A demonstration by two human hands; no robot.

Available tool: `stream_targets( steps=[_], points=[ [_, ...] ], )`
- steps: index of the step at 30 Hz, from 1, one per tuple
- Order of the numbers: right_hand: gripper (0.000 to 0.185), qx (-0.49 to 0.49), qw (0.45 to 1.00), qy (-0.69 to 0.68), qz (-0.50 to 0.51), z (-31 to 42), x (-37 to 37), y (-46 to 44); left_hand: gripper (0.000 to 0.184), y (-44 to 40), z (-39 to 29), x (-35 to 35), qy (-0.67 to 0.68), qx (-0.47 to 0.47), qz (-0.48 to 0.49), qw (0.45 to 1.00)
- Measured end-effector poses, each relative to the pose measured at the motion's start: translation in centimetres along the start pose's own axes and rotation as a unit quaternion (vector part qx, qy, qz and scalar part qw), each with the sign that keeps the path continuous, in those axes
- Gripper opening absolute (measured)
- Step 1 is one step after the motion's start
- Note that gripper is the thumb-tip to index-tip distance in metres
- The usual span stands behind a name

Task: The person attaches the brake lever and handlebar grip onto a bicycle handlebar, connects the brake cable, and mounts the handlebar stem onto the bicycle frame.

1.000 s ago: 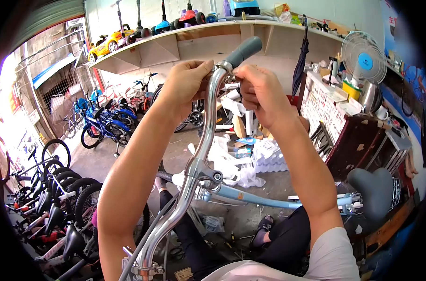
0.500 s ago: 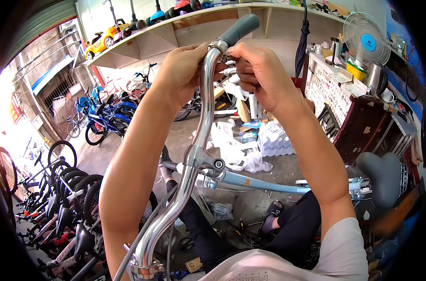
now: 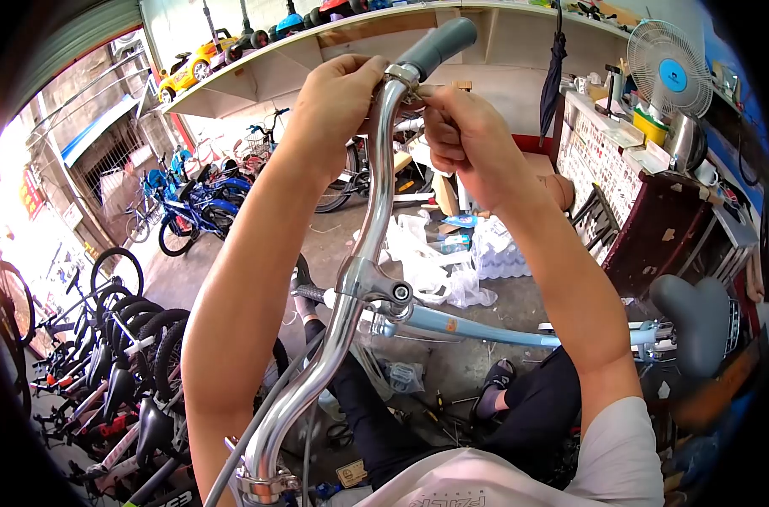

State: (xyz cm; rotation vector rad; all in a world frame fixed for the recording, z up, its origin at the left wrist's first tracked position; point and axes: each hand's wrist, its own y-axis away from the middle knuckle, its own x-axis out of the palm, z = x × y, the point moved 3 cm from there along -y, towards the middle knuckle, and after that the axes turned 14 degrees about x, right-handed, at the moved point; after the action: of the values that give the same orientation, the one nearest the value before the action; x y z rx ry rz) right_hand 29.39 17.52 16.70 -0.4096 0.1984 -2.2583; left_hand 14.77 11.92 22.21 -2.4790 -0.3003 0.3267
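A chrome handlebar (image 3: 372,228) runs from lower left up to a grey grip (image 3: 439,46) at the top. Just below the grip sits a metal clamp (image 3: 401,76). My left hand (image 3: 335,106) is closed around the left side of the bar at the clamp, its fingertips partly hidden behind the bar. On the clamp's right side, my right hand (image 3: 465,135) pinches a small metal part with thumb and forefinger. A second clamp (image 3: 266,487) is at the bar's lower end, beside a grey cable (image 3: 262,414). The light blue frame (image 3: 486,331) extends right from the stem.
Many small bikes (image 3: 118,380) crowd the lower left, and blue bikes (image 3: 194,211) stand farther back. White plastic wrapping (image 3: 439,270) lies on the floor. At right are a grey saddle (image 3: 693,325), a dark red cabinet (image 3: 655,228) and a fan (image 3: 670,72).
The view has tilted down and shifted slightly, so the handlebar and both hands sit higher in the picture. Both hands stay at the clamp, with small shifts of the right fingers.
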Motion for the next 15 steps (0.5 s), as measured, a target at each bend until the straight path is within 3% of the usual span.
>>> stream_targets(
  steps=[6, 9, 15],
  points=[
    [0.035, -0.003, 0.999, -0.034, -0.031, -0.2, 0.5, 0.7, 0.032, 0.7, -0.8, -1.0, 0.010, 0.077, 0.000, 0.997],
    [0.039, 0.011, 0.998, -0.055, 0.004, -0.9, -0.2, -0.1, 0.031, 0.4, -0.6, -1.0, 0.021, 0.080, 0.007, 0.997],
    [0.031, 0.023, 0.995, -0.083, 0.046, -1.4, -0.3, -0.6, 0.030, 0.3, -0.7, -0.5, 0.039, 0.074, 0.011, 0.996]
  ],
)
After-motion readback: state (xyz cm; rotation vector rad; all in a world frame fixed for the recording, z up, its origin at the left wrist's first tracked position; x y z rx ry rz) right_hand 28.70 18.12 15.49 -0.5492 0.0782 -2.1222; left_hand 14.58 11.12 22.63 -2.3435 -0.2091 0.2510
